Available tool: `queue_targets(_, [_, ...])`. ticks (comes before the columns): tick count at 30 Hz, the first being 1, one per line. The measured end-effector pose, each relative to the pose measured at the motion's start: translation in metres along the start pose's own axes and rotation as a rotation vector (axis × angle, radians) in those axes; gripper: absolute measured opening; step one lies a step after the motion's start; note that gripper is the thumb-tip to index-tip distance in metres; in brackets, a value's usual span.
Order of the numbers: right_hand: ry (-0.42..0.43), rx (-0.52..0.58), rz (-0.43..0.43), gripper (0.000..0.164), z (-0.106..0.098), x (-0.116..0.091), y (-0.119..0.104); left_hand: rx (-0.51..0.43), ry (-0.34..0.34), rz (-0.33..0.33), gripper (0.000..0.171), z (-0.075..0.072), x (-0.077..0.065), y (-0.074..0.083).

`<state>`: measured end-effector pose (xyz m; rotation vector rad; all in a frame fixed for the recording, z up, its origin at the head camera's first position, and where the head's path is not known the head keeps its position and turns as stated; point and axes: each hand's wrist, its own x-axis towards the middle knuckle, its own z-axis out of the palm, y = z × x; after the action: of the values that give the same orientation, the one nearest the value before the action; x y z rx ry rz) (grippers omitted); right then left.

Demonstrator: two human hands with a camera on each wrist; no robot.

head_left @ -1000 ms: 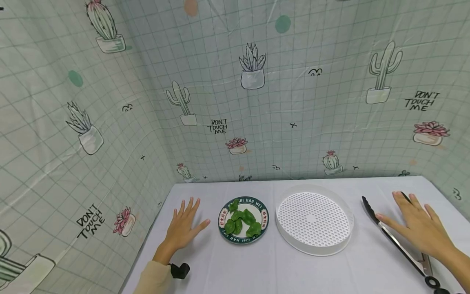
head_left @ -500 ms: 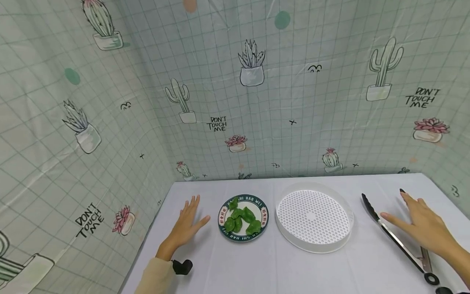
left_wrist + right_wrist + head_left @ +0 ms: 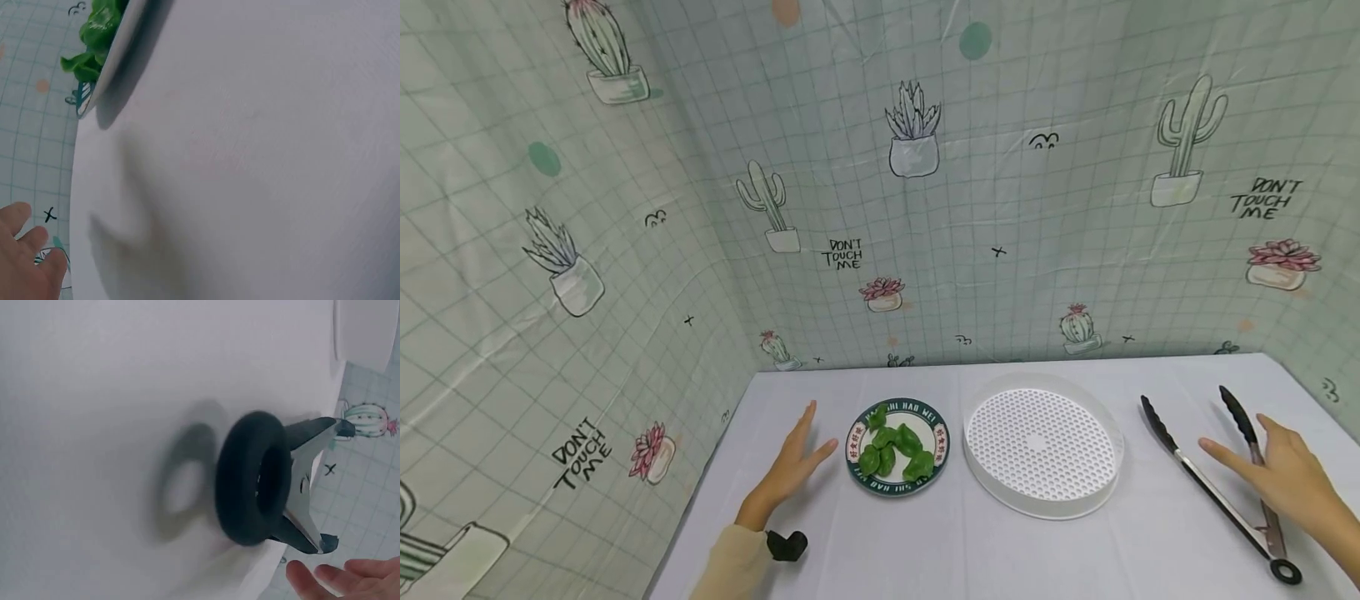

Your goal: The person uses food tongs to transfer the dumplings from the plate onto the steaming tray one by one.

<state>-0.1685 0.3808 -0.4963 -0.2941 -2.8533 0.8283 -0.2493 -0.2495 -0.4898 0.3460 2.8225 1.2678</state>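
Note:
My left hand (image 3: 791, 467) hovers left of a green-rimmed plate (image 3: 854, 480), its fingers extended and thumb spread toward the plate. Several green leaves (image 3: 886, 437) lie on that plate; in the left wrist view the leaves (image 3: 100, 28) rise over its edge. My right hand (image 3: 1282, 468) is beside a pair of black-and-silver tongs (image 3: 1212, 487) with spread arms, its fingers loosely extended and the thumb reaching over the right arm. Seen from the right wrist, the black ring (image 3: 240, 478) at the tongs' end is nearest the camera, and the fingertips (image 3: 303, 578) show beyond it, holding nothing.
A round white perforated tray (image 3: 979, 490) with a raised translucent rim stands between the plate and the tongs. Everything lies on a white-covered table (image 3: 970, 558). A cactus-printed curtain (image 3: 1000, 208) rises behind the table and along its left side.
Both hands have turned from palm-down to more sideways. My right hand has shifted right and lower, uncovering the tongs' right arm. The left hand has moved slightly right; plate, tray and tongs stay put.

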Motion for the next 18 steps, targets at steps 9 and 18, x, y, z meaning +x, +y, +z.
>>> queue_targets(9, [-0.048,-0.058,0.044,0.117,0.003,-0.004,0.006,-0.11,-0.027,0.062,0.065,0.015,0.005,0.0])
queue_targets(18, [-0.112,-0.108,0.108,0.122,0.009,-0.008,0.006,-0.185,-0.035,0.188,0.058,0.027,0.008,0.0])
